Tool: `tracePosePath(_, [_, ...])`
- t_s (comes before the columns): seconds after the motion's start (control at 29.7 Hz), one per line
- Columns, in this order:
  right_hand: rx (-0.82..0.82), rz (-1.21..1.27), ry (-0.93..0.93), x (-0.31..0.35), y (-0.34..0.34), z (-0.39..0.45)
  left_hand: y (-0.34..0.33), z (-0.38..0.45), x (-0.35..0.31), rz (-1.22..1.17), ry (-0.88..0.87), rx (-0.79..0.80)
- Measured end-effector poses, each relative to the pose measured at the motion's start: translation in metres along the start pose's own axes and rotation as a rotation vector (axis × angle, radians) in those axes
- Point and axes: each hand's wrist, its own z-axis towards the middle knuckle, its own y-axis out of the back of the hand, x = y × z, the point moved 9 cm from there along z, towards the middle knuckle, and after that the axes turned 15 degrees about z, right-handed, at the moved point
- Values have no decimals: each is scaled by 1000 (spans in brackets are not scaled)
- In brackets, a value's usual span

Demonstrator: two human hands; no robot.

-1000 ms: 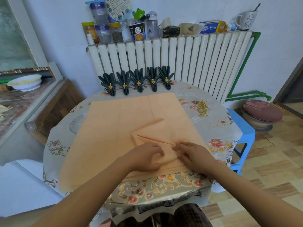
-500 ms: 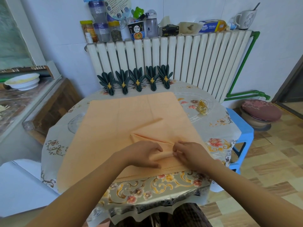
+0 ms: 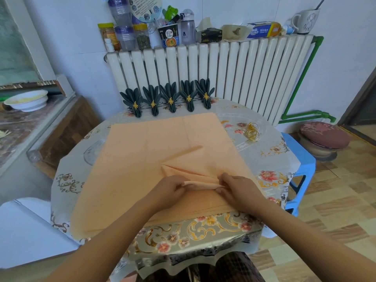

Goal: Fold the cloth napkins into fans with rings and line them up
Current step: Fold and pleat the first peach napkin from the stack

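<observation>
A big orange napkin (image 3: 142,169) lay spread over the round table (image 3: 270,159) with the flowery cover. The left hand (image 3: 168,190) and the right hand (image 3: 238,188) were close together at the near side of the cloth. Each one pinched an end of a little raised fold (image 3: 201,184) between fingers and thumb. Five dark green napkin fans (image 3: 169,98) with gold rings stood in a row at the far edge, by the white radiator (image 3: 234,74). Some loose gold rings (image 3: 251,132) lay to the right of the cloth.
</observation>
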Motion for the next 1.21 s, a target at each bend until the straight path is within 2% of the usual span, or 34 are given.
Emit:
tracePosePath(0.2, [-124, 106, -175, -17, -1, -1, 0, 12, 18, -34, 284, -119])
tracePosePath(0.47, [-206, 88, -265, -17, 4, 4, 4, 13, 19, 90, 464, -270])
tracePosePath(0.74, [-219, 59, -276, -18, 1, 10, -7, 18, 18, 69, 480, -291])
tracePosePath(0.77, [-222, 56, -270, -18, 0, 11, -4, 20, 14, 153, 445, -311])
tracePosePath(0.84, [-225, 60, -266, -18, 0, 12, 7, 28, -7, 377, 265, -377])
tracePosePath(0.88, [-227, 65, -263, -18, -1, 12, 8, 35, -22, 451, 134, -365])
tracePosePath(0.94, [-232, 59, -256, -18, 0, 13, -9, 47, -43, 508, -76, -151])
tracePosePath(0.98, [-232, 54, -250, -18, 0, 13, -22, 50, -45, 519, -111, -30])
tracePosePath(1.08, [-227, 59, -253, -17, 0, 12, -47, 53, -31, 566, -56, 146])
tracePosePath(1.21, [-289, 93, -199, -9, 8, 5, -50, 52, -26, 543, -26, 149])
